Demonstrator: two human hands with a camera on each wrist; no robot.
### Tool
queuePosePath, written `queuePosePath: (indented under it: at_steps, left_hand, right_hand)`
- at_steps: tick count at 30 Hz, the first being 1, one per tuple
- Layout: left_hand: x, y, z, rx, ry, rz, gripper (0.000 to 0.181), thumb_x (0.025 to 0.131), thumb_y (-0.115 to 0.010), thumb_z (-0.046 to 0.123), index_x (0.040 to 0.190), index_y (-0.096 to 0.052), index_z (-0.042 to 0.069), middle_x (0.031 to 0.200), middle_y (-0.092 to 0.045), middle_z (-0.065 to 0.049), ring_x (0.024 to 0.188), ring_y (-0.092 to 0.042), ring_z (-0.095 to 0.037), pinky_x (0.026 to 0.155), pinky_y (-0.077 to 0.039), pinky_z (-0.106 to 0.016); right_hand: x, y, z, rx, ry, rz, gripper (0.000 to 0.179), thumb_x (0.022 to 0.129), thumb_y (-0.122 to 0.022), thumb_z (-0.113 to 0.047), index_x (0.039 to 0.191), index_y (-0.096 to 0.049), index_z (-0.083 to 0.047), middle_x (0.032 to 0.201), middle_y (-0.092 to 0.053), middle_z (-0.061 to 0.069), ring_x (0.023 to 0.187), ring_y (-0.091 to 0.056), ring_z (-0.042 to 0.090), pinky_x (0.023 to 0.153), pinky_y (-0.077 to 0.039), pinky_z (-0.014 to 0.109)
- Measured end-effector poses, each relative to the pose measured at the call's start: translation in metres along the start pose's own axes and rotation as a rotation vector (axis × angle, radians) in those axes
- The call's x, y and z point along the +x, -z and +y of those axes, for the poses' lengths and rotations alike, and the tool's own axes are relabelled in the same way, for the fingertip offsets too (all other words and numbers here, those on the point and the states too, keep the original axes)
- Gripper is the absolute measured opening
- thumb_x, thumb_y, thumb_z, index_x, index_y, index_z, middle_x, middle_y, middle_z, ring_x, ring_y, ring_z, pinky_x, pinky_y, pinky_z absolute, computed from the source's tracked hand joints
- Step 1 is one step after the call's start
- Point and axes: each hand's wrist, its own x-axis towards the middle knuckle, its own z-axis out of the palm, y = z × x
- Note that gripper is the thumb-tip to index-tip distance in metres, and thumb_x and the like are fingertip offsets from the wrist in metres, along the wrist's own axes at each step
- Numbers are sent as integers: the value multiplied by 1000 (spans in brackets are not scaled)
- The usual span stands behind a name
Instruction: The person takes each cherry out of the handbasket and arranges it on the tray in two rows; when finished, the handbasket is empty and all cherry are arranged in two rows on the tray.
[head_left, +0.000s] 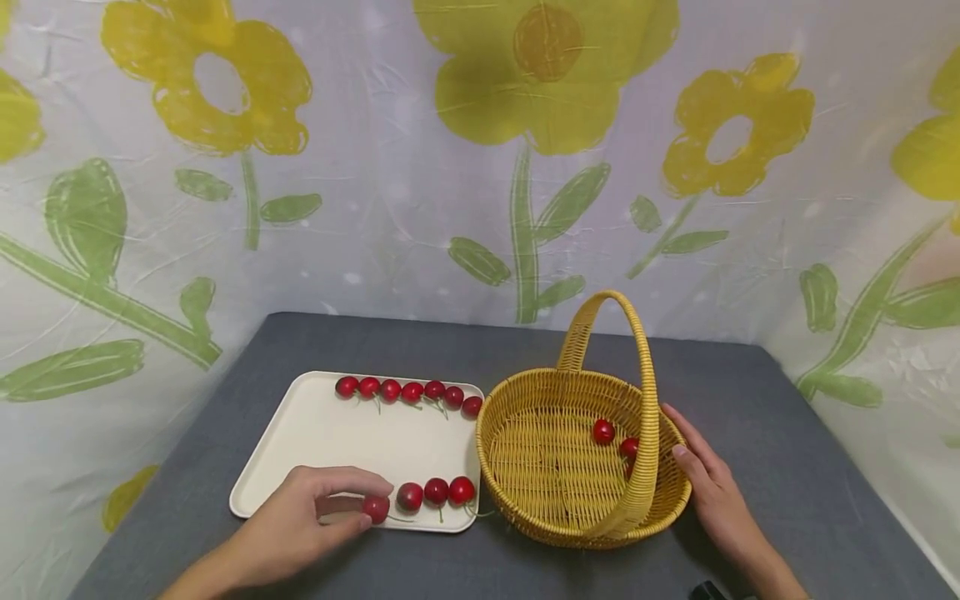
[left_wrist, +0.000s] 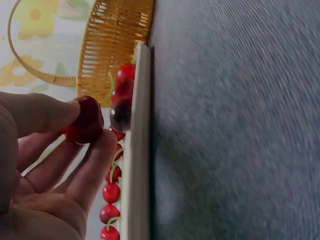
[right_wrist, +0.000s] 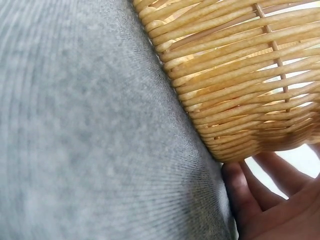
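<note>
My left hand (head_left: 303, 515) pinches a dark red cherry (head_left: 376, 509) between thumb and fingers, over the near edge of the white tray (head_left: 300, 442). In the left wrist view that cherry (left_wrist: 86, 120) sits at the fingertips. Beside it, a short row of cherries (head_left: 437, 492) lies along the tray's near edge, stems attached. A longer row of cherries (head_left: 412, 392) lines the far edge. To the right stands a yellow wicker basket (head_left: 525, 467) with a few cherries (head_left: 603, 431) inside. My right hand (head_left: 712, 492) rests against the basket's right outer side, its fingers fairly straight.
The basket's tall arched handle (head_left: 647, 392) rises over its right half. Grey cloth (head_left: 420, 342) covers the table, and a flower-printed curtain (head_left: 360, 208) hangs behind and at both sides. A small black object (head_left: 707, 591) shows at the bottom edge, near the right wrist.
</note>
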Motion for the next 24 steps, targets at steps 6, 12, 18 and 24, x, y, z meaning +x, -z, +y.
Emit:
queuePosePath:
  at_steps: [6, 12, 18, 24]
  left_hand:
    - [3, 1, -13, 261, -41, 61, 28, 94, -87, 11, 118, -82, 23, 112, -81, 8, 106, -74, -6, 97, -63, -27]
    - [11, 1, -18, 375, -34, 61, 33, 91, -88, 9, 117, -82, 28, 111, -80, 16, 107, -74, -4, 99, -63, -30]
    - [20, -3, -15, 405, -22, 39, 40, 91, -86, 5, 121, -81, 31, 116, -79, 20, 112, -74, -4, 103, -62, -32]
    - [21, -7, -16, 456, -49, 59, 41, 90, -86, 4, 124, -81, 26, 119, -80, 16, 114, -75, -7, 102, -63, -37]
  right_hand:
    - [1, 1, -1, -7, -11, -3, 53, 122, -37, -35, 173, -28, -40, 181, -26, 8, 150, -24, -18, 104, -30, -1]
    - [1, 2, -1, -2, -25, -8, 53, 121, -37, -37, 173, -28, -41, 182, -25, 6, 150, -23, -16, 104, -30, -1]
    - [1, 2, -1, -8, -28, -7, 53, 121, -37, -38, 173, -28, -41, 182, -25, 6, 160, -21, -3, 103, -30, -1]
    - [2, 2, -1, -19, -38, -13, 53, 121, -36, -38, 173, -27, -43, 182, -24, 5, 166, -17, 37, 102, -29, -2]
